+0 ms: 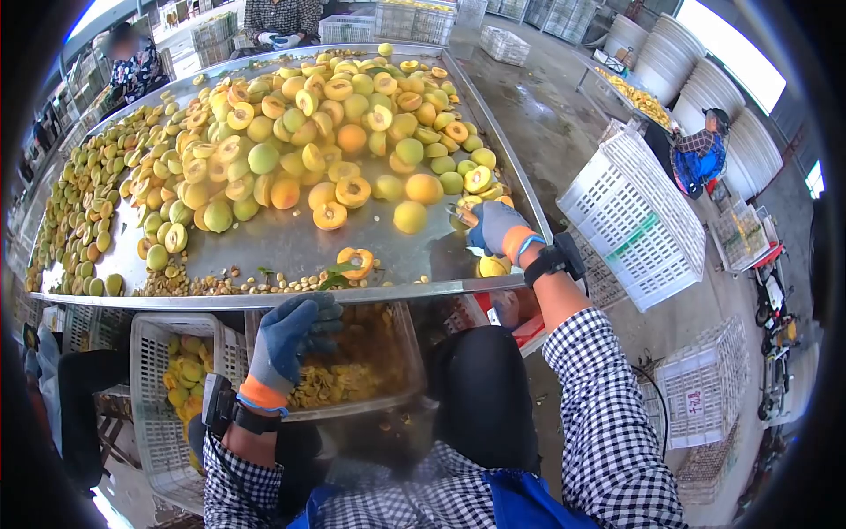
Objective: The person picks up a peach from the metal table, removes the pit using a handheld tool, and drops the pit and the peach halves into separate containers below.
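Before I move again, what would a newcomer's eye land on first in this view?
Most likely the big heap of yellow-green fruit, many pieces cut open, spread across the metal table. Next come the gloved hands: the right hand at the table's near right corner, the left hand over a tub below the near edge. A large white crate also stands out, right of the table.

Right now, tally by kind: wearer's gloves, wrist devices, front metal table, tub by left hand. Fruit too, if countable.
Left glove and right glove: 2
Wrist devices: 2
Metal table: 1
Tub: 1
Fruit: too many overlap to count
Total without fruit: 6
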Demonstrator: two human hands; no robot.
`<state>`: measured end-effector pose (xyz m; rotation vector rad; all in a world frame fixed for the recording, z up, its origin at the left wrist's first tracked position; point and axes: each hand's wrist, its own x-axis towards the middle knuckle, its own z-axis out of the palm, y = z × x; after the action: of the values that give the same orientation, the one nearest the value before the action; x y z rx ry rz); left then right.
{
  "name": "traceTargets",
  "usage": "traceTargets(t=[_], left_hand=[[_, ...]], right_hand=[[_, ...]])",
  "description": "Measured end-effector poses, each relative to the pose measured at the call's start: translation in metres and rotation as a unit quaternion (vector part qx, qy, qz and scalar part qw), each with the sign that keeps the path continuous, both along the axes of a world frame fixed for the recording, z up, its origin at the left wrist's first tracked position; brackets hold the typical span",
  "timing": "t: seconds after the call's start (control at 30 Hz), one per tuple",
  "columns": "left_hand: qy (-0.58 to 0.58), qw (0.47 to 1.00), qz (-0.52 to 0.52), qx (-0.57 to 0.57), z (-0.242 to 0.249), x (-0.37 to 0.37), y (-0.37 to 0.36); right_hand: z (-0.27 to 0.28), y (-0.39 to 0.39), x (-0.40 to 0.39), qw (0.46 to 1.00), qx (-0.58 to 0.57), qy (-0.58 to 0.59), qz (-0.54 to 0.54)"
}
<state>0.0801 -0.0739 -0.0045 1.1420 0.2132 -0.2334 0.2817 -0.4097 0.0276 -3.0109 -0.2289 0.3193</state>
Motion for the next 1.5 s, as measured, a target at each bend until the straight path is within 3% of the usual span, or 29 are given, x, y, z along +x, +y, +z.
traceTargets(t=[0.03, 0.17, 0.3, 0.4, 0.5, 0.57, 0.63, 0.67, 0.73, 0.83, 0.97, 1.07, 1.1, 1.13, 1.2, 1.23, 1.33, 1.37, 1.47, 1.5], left_hand=[[0.002, 1.000, 0.000, 0.003, 0.000, 0.000, 0.000], [0.007, 1.000, 0.007, 0.011, 0.003, 0.000, -0.002], [-0.025, 0.997, 0.030, 0.072, -0.002, 0.004, -0.003], [-0.054, 0.991, 0.047, 0.115, 0.002, 0.009, -0.007], [-0.058, 0.989, 0.071, 0.120, 0.006, 0.011, -0.010], [-0.058, 0.987, 0.088, 0.121, 0.004, 0.011, -0.010], [-0.066, 0.984, 0.106, 0.129, -0.006, 0.012, -0.009], [-0.089, 0.976, 0.121, 0.158, -0.015, 0.014, -0.008], [-0.133, 0.955, 0.153, 0.217, -0.029, 0.017, -0.003], [-0.078, 0.971, 0.158, 0.159, -0.011, 0.010, 0.002], [-0.066, 0.972, 0.172, 0.145, -0.007, 0.006, 0.010], [-0.083, 0.972, 0.172, 0.134, -0.011, 0.007, 0.018], [-0.077, 0.973, 0.180, 0.118, -0.004, 0.005, 0.015], [-0.070, 0.974, 0.189, 0.104, 0.002, 0.004, 0.012], [-0.086, 0.980, 0.172, -0.042, 0.015, 0.006, 0.002], [-0.094, 0.975, 0.163, -0.115, 0.019, 0.006, 0.002], [-0.071, 0.988, 0.082, -0.114, 0.003, 0.004, 0.016], [-0.077, 0.987, 0.086, -0.108, -0.003, 0.006, 0.018], [-0.021, 0.987, 0.129, -0.092, -0.010, 0.000, 0.024], [-0.087, 0.986, 0.139, 0.032, -0.024, -0.001, 0.028]], right_hand=[[0.014, 0.003, -0.007, 0.958, 0.221, 0.173, -0.064], [0.010, 0.011, -0.006, 0.995, 0.038, -0.084, -0.028], [-0.012, 0.020, -0.004, 0.996, -0.004, -0.076, 0.037], [0.021, 0.048, -0.020, 0.963, 0.225, 0.147, 0.015], [0.014, 0.082, -0.022, 0.967, 0.229, 0.017, 0.110], [0.010, 0.110, -0.029, 0.950, 0.273, 0.107, 0.109], [-0.022, 0.135, -0.030, 0.950, 0.215, 0.038, 0.222], [-0.031, 0.151, -0.032, 0.960, 0.150, 0.053, 0.228], [-0.030, 0.168, -0.039, 0.965, 0.161, 0.089, 0.188], [-0.022, 0.168, -0.037, 0.935, 0.289, 0.174, 0.113], [-0.024, 0.174, -0.040, 0.957, 0.246, 0.096, 0.121], [-0.015, 0.173, -0.046, 0.888, 0.426, 0.156, 0.080], [-0.022, 0.180, -0.046, 0.828, 0.539, 0.141, 0.063], [-0.024, 0.181, -0.049, 0.790, 0.581, 0.189, 0.047], [0.006, 0.182, -0.073, 0.701, 0.654, 0.283, 0.016], [0.011, 0.188, -0.090, 0.732, 0.626, 0.269, 0.018], [0.011, 0.196, -0.123, 0.788, 0.578, 0.196, 0.084], [0.001, 0.198, -0.125, 0.784, 0.595, 0.132, 0.116], [-0.008, 0.191, -0.135, 0.871, 0.482, 0.012, 0.096], [-0.009, 0.191, -0.140, 0.865, 0.487, -0.038, 0.113]])
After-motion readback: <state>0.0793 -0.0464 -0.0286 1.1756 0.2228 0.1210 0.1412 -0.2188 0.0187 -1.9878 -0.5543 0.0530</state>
